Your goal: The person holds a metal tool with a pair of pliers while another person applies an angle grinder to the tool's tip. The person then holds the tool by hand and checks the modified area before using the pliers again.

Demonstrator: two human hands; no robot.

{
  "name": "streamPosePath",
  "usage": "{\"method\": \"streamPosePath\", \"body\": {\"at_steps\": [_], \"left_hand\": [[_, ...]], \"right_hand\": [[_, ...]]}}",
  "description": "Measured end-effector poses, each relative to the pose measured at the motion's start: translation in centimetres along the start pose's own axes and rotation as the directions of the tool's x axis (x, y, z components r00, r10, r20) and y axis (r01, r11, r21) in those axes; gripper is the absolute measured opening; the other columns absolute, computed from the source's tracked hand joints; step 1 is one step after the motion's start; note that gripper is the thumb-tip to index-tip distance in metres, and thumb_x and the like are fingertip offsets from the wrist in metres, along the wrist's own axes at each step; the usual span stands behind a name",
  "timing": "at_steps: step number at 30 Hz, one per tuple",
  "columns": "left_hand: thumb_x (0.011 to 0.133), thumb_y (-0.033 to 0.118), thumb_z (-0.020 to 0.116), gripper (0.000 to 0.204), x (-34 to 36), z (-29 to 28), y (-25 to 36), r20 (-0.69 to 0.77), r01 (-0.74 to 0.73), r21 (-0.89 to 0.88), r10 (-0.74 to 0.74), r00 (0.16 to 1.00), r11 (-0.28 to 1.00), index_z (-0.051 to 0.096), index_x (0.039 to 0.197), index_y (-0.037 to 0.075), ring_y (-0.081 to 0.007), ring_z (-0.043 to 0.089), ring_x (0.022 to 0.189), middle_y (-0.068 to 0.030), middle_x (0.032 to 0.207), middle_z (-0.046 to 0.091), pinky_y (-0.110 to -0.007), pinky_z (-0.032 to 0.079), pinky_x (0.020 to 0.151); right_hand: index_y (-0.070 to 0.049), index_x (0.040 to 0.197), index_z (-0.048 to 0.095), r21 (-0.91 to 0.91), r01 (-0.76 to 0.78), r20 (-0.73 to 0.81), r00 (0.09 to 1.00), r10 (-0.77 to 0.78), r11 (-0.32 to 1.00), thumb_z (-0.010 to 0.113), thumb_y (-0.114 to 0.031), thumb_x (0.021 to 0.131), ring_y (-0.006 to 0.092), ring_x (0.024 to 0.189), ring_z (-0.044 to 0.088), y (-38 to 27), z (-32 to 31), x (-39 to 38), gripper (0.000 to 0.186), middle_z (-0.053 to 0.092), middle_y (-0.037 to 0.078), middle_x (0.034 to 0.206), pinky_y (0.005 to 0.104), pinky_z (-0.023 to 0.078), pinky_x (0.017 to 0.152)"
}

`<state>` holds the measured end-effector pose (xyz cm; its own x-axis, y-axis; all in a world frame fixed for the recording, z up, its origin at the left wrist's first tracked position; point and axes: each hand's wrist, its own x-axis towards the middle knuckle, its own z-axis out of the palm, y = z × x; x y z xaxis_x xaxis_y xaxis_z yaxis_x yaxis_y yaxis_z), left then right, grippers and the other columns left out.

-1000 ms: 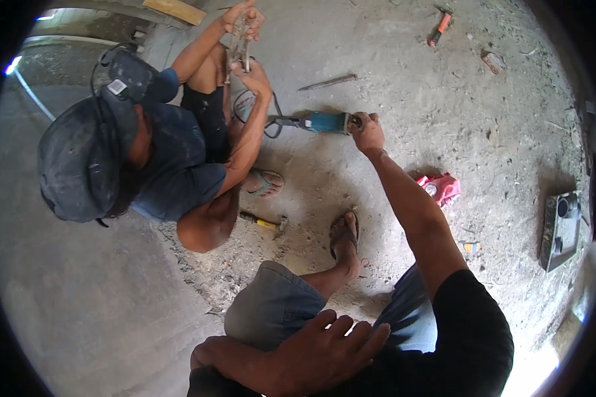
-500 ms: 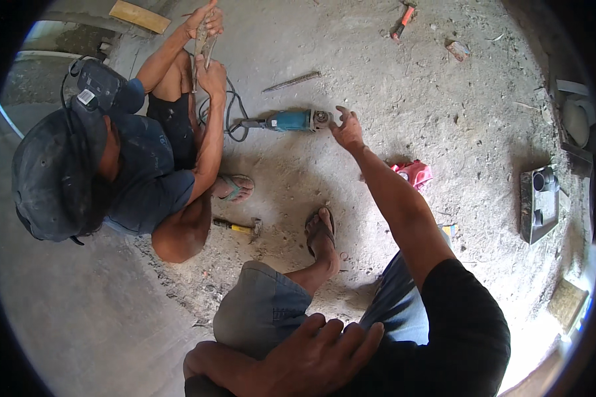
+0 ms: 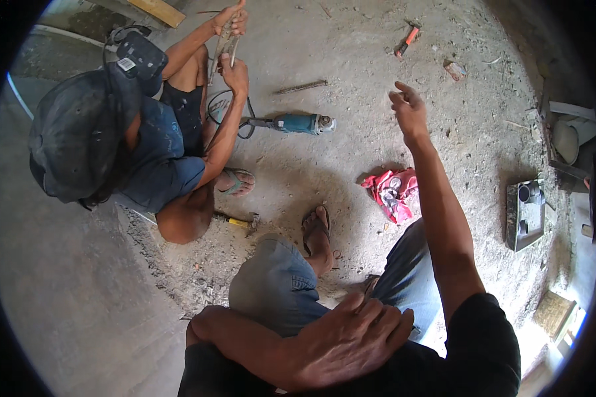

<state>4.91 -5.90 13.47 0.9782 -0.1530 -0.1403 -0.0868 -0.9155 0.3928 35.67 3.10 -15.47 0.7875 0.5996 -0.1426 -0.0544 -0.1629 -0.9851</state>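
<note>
My right hand point(image 3: 409, 111) is raised over the concrete floor, fingers apart and empty, to the right of a teal angle grinder point(image 3: 298, 124) lying with its cord loosely looped. My left hand point(image 3: 354, 337) rests low across my body, near my bent knees, its fingers loosely bent and apart. A crumpled red-and-white cloth point(image 3: 387, 192) lies left of my right forearm. At the left a crouching co-worker point(image 3: 159, 172) in a dark cap grips long, pale, dirty pieces point(image 3: 226, 43) with both hands. A yellow-handled hammer point(image 3: 238, 221) lies beside that person's knee.
A metal rod point(image 3: 300, 87) and red-handled tool point(image 3: 407, 41) lie farther off. A tray point(image 3: 533, 235) holding dark cylindrical fittings sits at right. Boards and debris point(image 3: 569, 132) line the right edge; a wooden plank point(image 3: 157, 9) lies at top left.
My right hand has let go of the grinder and moved right and upward, away from it, leaving it on the floor. More of the red cloth shows. The view has shifted slightly.
</note>
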Motion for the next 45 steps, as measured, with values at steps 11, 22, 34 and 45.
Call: {"method": "streamPosePath", "body": {"at_steps": [11, 22, 34, 45], "left_hand": [[0.088, 0.024, 0.054, 0.045, 0.8, 1.2, 0.5, -0.041, -0.03, 0.0, 0.03, 0.999, 1.0, 0.059, 0.127, 0.002, -0.017, 0.056, 0.088, -0.0048, 0.091, 0.056, -0.032, 0.044, 0.073], [0.086, 0.023, 0.056, 0.041, 1.2, 1.1, 0.4, -0.05, -0.027, 0.01, 0.028, 0.998, 1.0, 0.059, 0.12, 0.001, -0.0148, 0.056, 0.083, -0.0036, 0.083, 0.053, -0.029, 0.041, 0.066], [0.086, 0.025, 0.055, 0.043, 1.1, 1.4, 0.7, 0.061, -0.017, 0.013, 0.016, 0.998, 1.0, 0.059, 0.123, 0.003, -0.0169, 0.058, 0.091, -0.0037, 0.093, 0.058, -0.031, 0.046, 0.075], [0.085, 0.02, 0.058, 0.039, 1.7, 1.8, 1.2, -0.057, -0.016, -0.057, 0.013, 0.998, 0.998, 0.057, 0.118, -0.001, -0.023, 0.058, 0.09, -0.0093, 0.096, 0.058, -0.038, 0.047, 0.085]], "right_hand": [[0.001, 0.127, 0.057, 0.116, -0.278, 0.299, 0.925, 0.233, 0.954, 0.063, -0.02, 0.096, 0.0108, 0.08, 0.057, 0.9, -1.5, -16.8, 0.037, 0.064, 0.005, 0.097, 0.0254, 0.048, 0.07], [0.0, 0.122, 0.063, 0.031, -0.259, 0.336, 0.912, 0.234, 0.965, 0.065, -0.016, 0.093, 0.0115, 0.086, 0.056, 2.3, 0.5, -16.4, 0.033, 0.063, 0.004, 0.096, 0.0259, 0.046, 0.08], [-0.002, 0.119, 0.065, -0.159, -0.092, 0.404, 0.903, 0.15, 0.983, 0.066, -0.022, 0.09, 0.0189, 0.084, 0.065, 2.7, 1.5, -17.8, 0.035, 0.069, 0.012, 0.091, 0.0327, 0.05, 0.076], [-0.002, 0.115, 0.066, -0.336, 0.134, 0.508, 0.859, 0.059, 0.932, 0.068, -0.021, 0.089, 0.021, 0.074, 0.066, 3.3, 1.3, -18.6, 0.032, 0.068, 0.012, 0.084, 0.0341, 0.052, 0.069]]}}
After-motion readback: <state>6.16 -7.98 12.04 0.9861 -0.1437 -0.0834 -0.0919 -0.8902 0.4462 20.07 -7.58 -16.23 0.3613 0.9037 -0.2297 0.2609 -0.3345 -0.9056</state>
